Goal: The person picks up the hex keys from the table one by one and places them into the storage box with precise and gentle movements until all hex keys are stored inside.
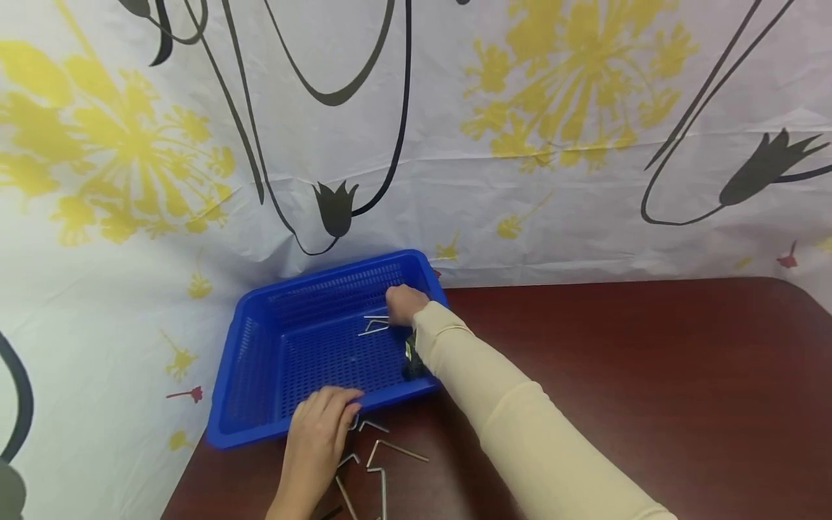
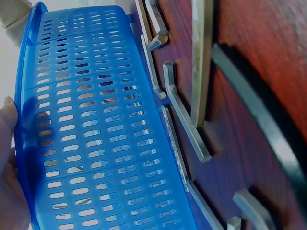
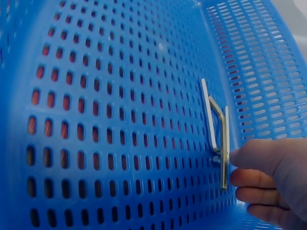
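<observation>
A blue plastic basket with slotted walls stands on the table. My left hand grips its near rim; in the left wrist view the fingers lie at the rim's edge. My right hand reaches inside, at the basket's right end. Its thumb and curled fingers pinch at one of the L-shaped hex keys lying together on the basket floor. The pinched end is partly hidden by the thumb. More hex keys are scattered on the table before the basket, close to my left hand.
A dark object with a pale label lies in the basket, partly covered by my right sleeve. The reddish-brown table extends to the right. Behind it hangs a white cloth with yellow and grey flowers. A black curved bar lies among the keys.
</observation>
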Available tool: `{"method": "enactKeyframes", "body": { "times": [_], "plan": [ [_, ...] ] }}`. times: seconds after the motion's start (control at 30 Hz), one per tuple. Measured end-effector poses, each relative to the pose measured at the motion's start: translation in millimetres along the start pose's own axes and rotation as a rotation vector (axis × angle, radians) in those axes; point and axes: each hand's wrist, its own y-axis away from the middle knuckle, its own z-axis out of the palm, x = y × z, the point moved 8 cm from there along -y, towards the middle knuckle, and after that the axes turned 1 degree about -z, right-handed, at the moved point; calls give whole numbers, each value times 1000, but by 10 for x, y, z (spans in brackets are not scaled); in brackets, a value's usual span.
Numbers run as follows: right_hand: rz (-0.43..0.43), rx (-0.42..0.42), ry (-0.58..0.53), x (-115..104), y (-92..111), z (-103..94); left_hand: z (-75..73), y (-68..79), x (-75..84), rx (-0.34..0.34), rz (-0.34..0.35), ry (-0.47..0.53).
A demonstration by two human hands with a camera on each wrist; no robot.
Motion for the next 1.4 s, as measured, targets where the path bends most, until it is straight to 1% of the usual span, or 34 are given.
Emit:
{"method": "enactKeyframes", "body": {
  "times": [0.23, 0.47, 0.67, 0.8, 1.0, 1.2, 1.4],
  "plan": [
    [-8, 57, -119, -44, 111, -176, 0, -8, 23, -3, 7, 7],
    [-39, 110, -195, -97, 195, -286, -25, -2, 41, 8, 21, 7],
    [-40, 110, -263, -112, 272, -358, -43, 3, 69, 13, 36, -14],
    [-36, 120, -266, -128, 322, -431, -40, 4, 72, 6, 25, -15],
    [-37, 125, -223, -150, 415, -515, -48, 8, 98, 22, 35, -9],
    [-61, 154, -187, -156, 539, -626, -56, 15, 122, 35, 42, -19],
    [-108, 168, -201, -166, 692, -715, -55, 17, 100, 26, 42, -19]
  ]
}}
